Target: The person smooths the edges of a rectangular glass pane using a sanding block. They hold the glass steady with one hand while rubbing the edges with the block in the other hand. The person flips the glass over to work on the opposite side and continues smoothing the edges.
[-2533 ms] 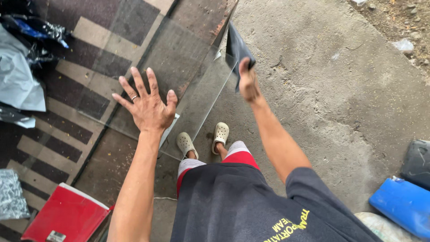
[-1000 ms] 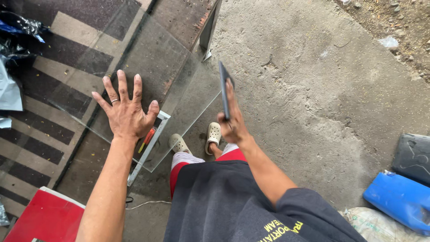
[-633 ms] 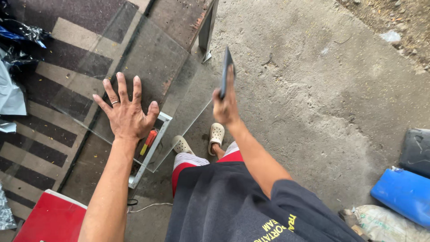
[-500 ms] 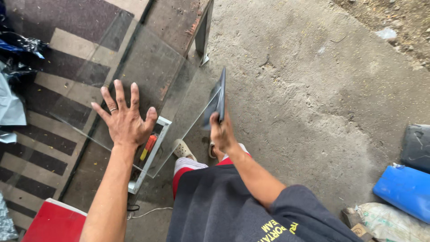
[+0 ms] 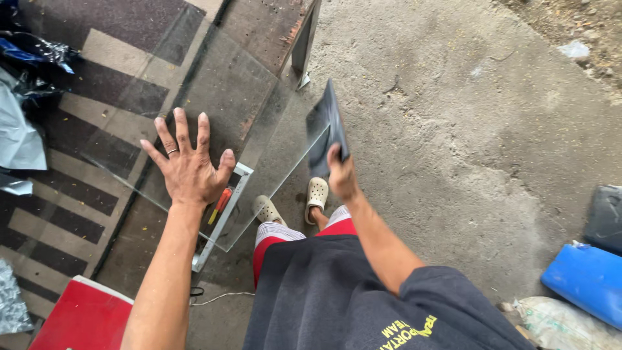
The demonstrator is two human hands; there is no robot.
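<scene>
Left hand point(image 5: 190, 170) flat on glass sheet point(image 5: 220, 97) (right hand point(image 5: 341, 176) grips dark pad point(image 5: 329, 129)).

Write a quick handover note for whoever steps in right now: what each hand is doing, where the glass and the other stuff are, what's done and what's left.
Left hand: open, fingers spread, palm flat on the glass sheet.
Right hand: shut on a dark pad at the sheet's right edge.
Glass sheet: clear, carried low over the floor, above a white metal frame with an orange-handled tool beside it.
Around: red box bottom left, blue container right.
Done: sheet is lifted and supported by both hands.
Left: sheet is not yet set down; where it goes cannot be told.
</scene>
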